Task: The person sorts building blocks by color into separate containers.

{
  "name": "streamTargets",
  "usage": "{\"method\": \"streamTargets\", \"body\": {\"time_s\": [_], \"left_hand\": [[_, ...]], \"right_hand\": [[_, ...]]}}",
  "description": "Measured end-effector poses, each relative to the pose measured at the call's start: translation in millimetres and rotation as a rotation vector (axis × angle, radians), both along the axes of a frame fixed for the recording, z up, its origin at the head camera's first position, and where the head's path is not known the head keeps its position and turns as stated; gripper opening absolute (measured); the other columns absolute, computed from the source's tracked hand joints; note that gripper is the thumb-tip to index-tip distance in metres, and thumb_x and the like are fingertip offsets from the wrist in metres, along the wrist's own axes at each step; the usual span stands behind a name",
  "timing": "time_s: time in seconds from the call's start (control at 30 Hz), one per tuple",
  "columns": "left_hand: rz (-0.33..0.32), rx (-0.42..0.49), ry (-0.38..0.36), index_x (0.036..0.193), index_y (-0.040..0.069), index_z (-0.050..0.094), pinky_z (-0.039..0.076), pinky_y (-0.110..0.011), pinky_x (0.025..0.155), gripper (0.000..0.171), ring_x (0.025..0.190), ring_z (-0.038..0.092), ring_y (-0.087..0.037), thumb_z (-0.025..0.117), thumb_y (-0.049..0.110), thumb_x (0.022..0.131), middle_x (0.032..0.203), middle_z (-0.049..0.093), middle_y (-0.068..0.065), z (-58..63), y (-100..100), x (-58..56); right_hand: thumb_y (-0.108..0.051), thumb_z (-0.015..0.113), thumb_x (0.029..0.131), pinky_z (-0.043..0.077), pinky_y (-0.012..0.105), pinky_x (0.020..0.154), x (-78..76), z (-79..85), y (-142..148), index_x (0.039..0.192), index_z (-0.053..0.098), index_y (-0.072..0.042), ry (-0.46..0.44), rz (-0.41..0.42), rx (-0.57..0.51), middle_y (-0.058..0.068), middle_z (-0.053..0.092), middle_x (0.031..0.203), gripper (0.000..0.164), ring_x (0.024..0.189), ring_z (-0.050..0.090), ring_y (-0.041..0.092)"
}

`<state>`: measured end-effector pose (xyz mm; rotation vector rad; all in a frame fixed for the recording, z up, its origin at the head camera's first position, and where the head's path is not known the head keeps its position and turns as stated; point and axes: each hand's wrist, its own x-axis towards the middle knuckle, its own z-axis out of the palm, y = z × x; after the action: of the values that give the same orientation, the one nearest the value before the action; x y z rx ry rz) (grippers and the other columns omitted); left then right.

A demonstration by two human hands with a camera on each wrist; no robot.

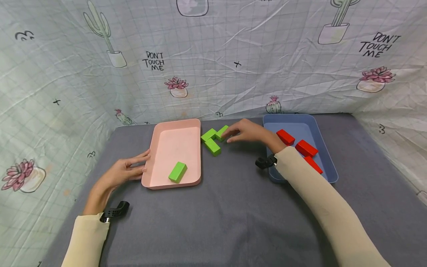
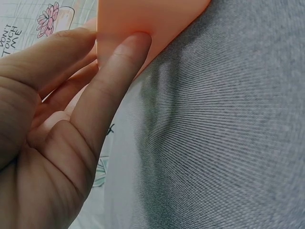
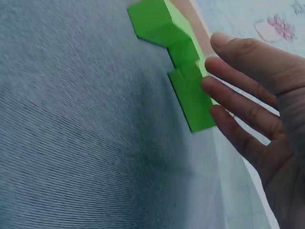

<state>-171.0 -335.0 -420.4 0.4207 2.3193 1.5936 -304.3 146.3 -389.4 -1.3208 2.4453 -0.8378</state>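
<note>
My left hand [image 1: 125,172] touches the left side of a pink tray [image 1: 173,133], fingers mostly straight. In the left wrist view one fingertip presses the tray's outer wall [image 2: 157,19] while other fingers lie behind its edge. One green block [image 1: 178,172] lies inside the tray near its front. My right hand [image 1: 247,131] hovers over the table with relaxed fingers, holding nothing. Its fingertips overlap the nearest green block [image 1: 221,134]. Two more green blocks, a rear one [image 1: 208,135] and a front one [image 1: 212,147], lie beside the tray's right wall, all three grouped closely together.
A blue tray [image 1: 321,148] stands at the right, partly behind my right forearm. Red blocks [image 1: 306,148] lie in it. Grey cloth [image 1: 213,218] covers the table, and a patterned curtain [image 1: 213,55] hangs along the back and sides.
</note>
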Motion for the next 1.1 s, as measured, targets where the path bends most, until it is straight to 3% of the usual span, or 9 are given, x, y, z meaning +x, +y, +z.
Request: {"method": "streamTargets", "body": {"time_s": [0.27, 0.57, 1.0, 1.1], "left_hand": [[0.011, -0.016, -0.012, 0.149, -0.007, 0.044, 0.058, -0.03, 0.091, 0.056, 0.133, 0.051, -0.004, 0.066, 0.008, 0.099, 0.165, 0.027, -0.009, 1.3, 3.1, -0.3], [0.041, -0.029, -0.03, 0.149, -0.004, 0.046, 0.058, -0.029, 0.09, 0.057, 0.137, 0.046, -0.007, 0.068, 0.011, 0.099, 0.166, 0.026, -0.005, 1.8, 3.8, 1.1], [0.031, -0.035, -0.027, 0.148, -0.005, 0.046, 0.058, -0.029, 0.09, 0.055, 0.133, 0.05, -0.003, 0.067, 0.008, 0.099, 0.165, 0.027, -0.007, 4.0, 2.6, -0.9], [0.032, -0.038, -0.027, 0.149, -0.005, 0.046, 0.057, -0.028, 0.09, 0.056, 0.134, 0.047, -0.003, 0.067, 0.009, 0.099, 0.166, 0.027, -0.007, 3.7, 2.1, -0.7]], "right_hand": [[-0.017, 0.073, 0.095, 0.056, 0.042, 0.095, -22.4, 3.2, 11.9, 0.127, 0.071, -0.004, 0.05, -0.047, 0.029, 0.011, 0.073, 0.121, 0.034, 0.111, 0.07, 0.026], [-0.019, 0.072, 0.097, 0.057, 0.041, 0.095, -39.2, 9.9, 21.3, 0.127, 0.073, -0.01, -0.007, -0.095, 0.036, 0.008, 0.074, 0.12, 0.032, 0.112, 0.069, 0.024], [-0.013, 0.074, 0.095, 0.057, 0.043, 0.096, -54.6, -4.0, 8.6, 0.127, 0.07, -0.002, 0.038, -0.052, -0.028, 0.015, 0.071, 0.124, 0.034, 0.114, 0.069, 0.031], [-0.012, 0.075, 0.094, 0.055, 0.043, 0.099, -57.0, -7.9, 4.4, 0.13, 0.068, 0.0, 0.001, -0.046, -0.033, 0.017, 0.068, 0.13, 0.039, 0.12, 0.065, 0.033]]}}
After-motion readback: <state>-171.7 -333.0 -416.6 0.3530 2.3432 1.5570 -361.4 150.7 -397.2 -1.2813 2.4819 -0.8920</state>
